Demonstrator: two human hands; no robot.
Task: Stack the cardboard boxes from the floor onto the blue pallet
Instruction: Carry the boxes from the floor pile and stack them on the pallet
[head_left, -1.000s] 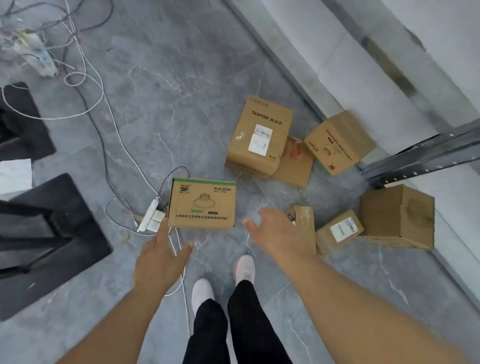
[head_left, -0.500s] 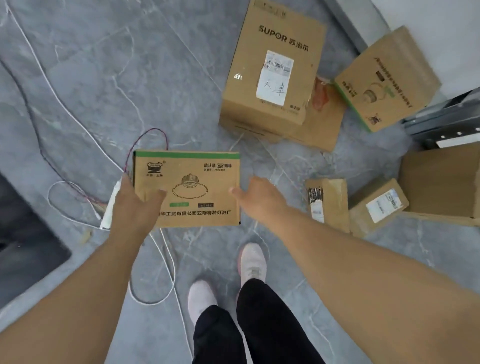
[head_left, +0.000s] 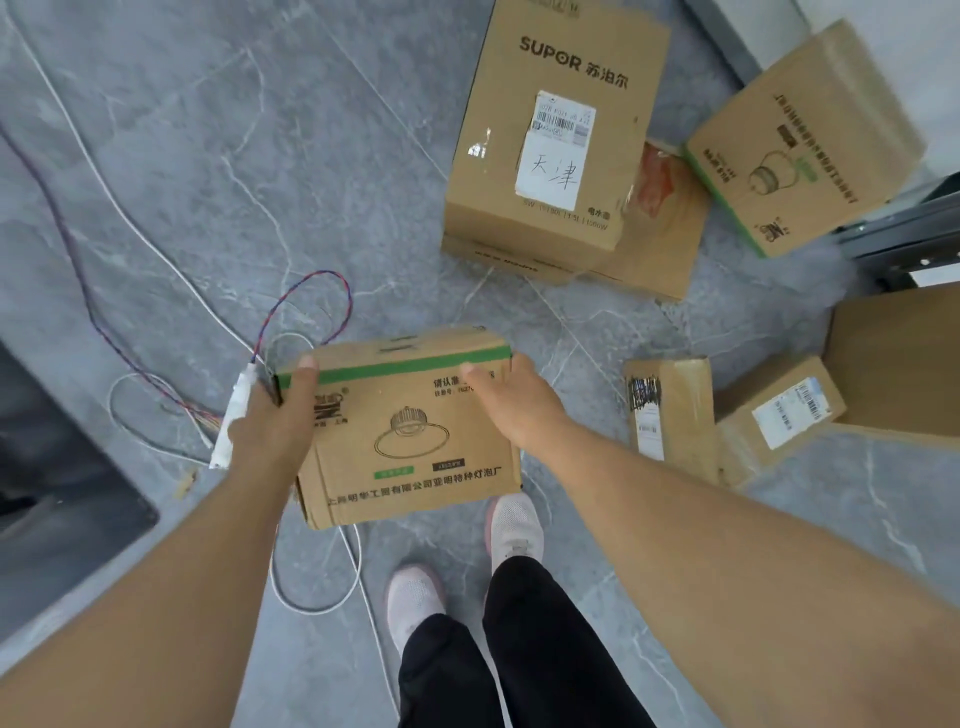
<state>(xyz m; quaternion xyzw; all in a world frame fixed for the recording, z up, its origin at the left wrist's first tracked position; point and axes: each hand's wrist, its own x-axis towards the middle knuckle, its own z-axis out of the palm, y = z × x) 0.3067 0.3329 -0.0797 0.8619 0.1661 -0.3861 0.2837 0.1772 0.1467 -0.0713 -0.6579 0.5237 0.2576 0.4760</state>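
Left hand and right hand grasp opposite side edges of the green-striped brown cardboard lamp box; bare grey floor lies at 11 o'clock.

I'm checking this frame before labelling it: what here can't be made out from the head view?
- Blue pallet: not in the head view at all.
- Plain box: cut off by the right edge.
- Flat carton: mostly hidden under the SUPOR box.
- Fingers of the left hand and right hand: hidden behind the lamp box they hold.
- Small box: label print too small to read.
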